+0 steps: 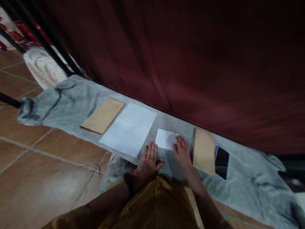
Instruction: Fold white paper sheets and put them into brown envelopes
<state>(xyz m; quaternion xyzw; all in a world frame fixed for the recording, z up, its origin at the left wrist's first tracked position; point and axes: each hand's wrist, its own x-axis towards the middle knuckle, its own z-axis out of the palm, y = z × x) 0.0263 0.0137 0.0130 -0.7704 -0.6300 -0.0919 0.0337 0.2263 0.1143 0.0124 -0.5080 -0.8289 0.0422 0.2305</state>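
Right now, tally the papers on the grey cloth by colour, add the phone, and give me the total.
White papers: 2
Brown papers: 2
Phone: 1
Total: 5

Blanket [240, 181] spans frame, mid-left to lower right. On it, left to right: folded paper [103, 116], large sheet [130, 128], small sheet [164, 139] near center, second folded paper [204, 151], smartphone [222, 163]. Curtain [181, 63] behind, upper frame.
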